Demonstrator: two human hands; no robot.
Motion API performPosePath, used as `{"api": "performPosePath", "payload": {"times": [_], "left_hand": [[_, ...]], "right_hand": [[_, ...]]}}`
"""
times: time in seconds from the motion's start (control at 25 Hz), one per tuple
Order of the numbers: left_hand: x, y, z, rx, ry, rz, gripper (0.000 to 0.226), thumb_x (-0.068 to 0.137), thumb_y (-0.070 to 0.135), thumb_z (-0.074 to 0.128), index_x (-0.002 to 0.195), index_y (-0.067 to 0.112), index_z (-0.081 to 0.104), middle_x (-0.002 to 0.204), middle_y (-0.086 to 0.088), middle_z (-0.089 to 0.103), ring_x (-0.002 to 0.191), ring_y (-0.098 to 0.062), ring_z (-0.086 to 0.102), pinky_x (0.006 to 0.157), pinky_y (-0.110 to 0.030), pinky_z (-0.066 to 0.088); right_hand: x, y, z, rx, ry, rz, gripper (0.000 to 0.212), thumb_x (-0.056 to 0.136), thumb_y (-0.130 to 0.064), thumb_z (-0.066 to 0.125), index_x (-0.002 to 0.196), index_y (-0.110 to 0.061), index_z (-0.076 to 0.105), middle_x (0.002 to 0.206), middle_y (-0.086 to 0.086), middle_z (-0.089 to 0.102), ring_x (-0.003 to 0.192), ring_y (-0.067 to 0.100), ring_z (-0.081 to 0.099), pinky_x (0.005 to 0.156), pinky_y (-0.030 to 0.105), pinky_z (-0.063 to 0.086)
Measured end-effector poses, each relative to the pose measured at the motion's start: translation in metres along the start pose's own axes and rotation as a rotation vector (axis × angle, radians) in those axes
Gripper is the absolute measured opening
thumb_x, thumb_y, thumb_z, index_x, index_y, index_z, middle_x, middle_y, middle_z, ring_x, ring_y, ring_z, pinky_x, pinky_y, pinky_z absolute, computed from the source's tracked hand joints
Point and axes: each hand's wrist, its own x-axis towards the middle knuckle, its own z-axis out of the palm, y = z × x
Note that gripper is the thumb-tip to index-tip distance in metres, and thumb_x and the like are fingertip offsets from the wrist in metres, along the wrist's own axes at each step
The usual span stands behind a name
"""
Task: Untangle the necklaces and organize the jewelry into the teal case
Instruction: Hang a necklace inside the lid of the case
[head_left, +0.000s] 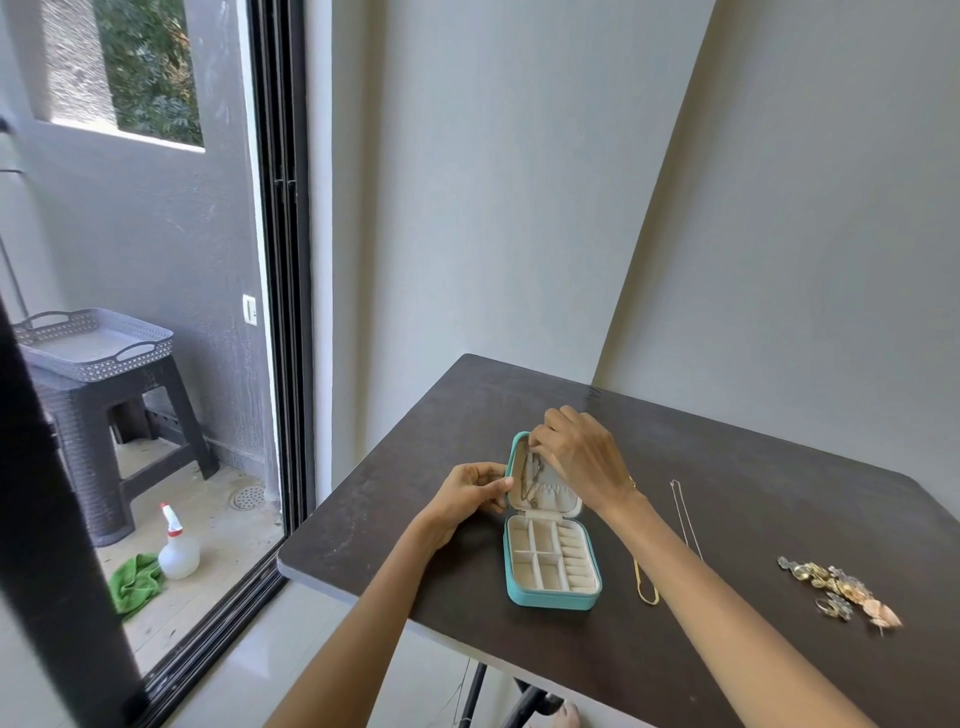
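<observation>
The teal case (550, 597) stands open on the dark table (727, 519), its cream compartments holding nothing. My left hand (470, 493) grips the left edge of the raised lid (517, 457). My right hand (576, 452) pinches the top end of a thin necklace (531, 486) that hangs down inside the lid. A silver chain (684, 514) and a gold chain (647, 587) lie on the table to the right of the case. Farther right lies a pile of earrings and rings (836, 590).
The table's left edge runs close to a sliding glass door (280, 312). Beyond the door, on the balcony, are a dark stool with a grey tray (93, 343), a spray bottle (176, 545) and a green cloth (137, 582). Walls stand behind the table.
</observation>
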Motion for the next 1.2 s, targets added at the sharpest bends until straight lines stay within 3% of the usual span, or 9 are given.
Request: {"api": "performPosePath", "payload": {"times": [0.16,0.36,0.6,0.8,1.08,1.2], "left_hand": [[-0.001,0.001,0.000,-0.019,-0.005,-0.001,0.016,0.089,0.017,0.062,0.104,0.013,0.069,0.086,-0.003,0.073,0.069,-0.010,0.062,0.070,-0.024,0.057],[0.000,0.002,0.002,-0.018,0.023,-0.008,0.017,0.091,0.016,0.059,0.105,0.013,0.068,0.084,-0.002,0.072,0.066,-0.009,0.063,0.067,-0.021,0.056],[-0.005,-0.001,0.005,-0.030,0.108,0.056,0.021,0.091,0.017,0.060,0.109,0.009,0.067,0.092,-0.008,0.072,0.071,-0.012,0.062,0.072,-0.024,0.057],[-0.010,-0.002,0.002,-0.056,0.108,0.152,0.021,0.090,0.019,0.060,0.110,0.017,0.067,0.099,-0.006,0.073,0.082,-0.016,0.066,0.079,-0.030,0.057],[-0.008,-0.002,0.005,-0.024,0.116,0.125,0.016,0.090,0.017,0.061,0.104,0.018,0.069,0.096,-0.010,0.072,0.083,-0.022,0.063,0.079,-0.031,0.056],[-0.007,-0.002,0.004,-0.025,0.118,0.120,0.017,0.090,0.017,0.061,0.104,0.019,0.069,0.096,-0.009,0.072,0.082,-0.021,0.063,0.079,-0.029,0.056]], "right_hand": [[-0.006,-0.004,-0.002,0.161,0.070,0.089,0.013,0.069,-0.014,0.083,0.077,-0.017,0.073,0.068,-0.001,0.058,0.061,0.017,0.055,0.049,0.026,0.044],[-0.033,-0.016,-0.006,0.356,0.155,0.499,0.004,0.079,-0.015,0.074,0.082,-0.015,0.072,0.070,-0.001,0.056,0.067,0.019,0.056,0.051,0.025,0.041],[-0.050,-0.048,0.003,0.332,-0.202,0.694,0.014,0.088,-0.032,0.063,0.091,-0.023,0.071,0.092,-0.003,0.065,0.088,0.016,0.058,0.067,0.026,0.043],[-0.044,-0.059,0.003,0.382,-0.175,0.706,0.013,0.088,-0.021,0.059,0.095,-0.023,0.069,0.097,-0.003,0.063,0.093,0.016,0.058,0.072,0.026,0.044],[-0.052,-0.072,0.004,0.352,-0.098,0.563,0.029,0.084,-0.012,0.060,0.110,-0.021,0.070,0.094,0.000,0.069,0.086,0.020,0.063,0.069,0.033,0.051],[-0.049,-0.074,0.006,0.321,-0.142,0.559,0.026,0.082,-0.012,0.061,0.103,-0.021,0.072,0.090,0.000,0.069,0.084,0.021,0.063,0.068,0.034,0.050]]}}
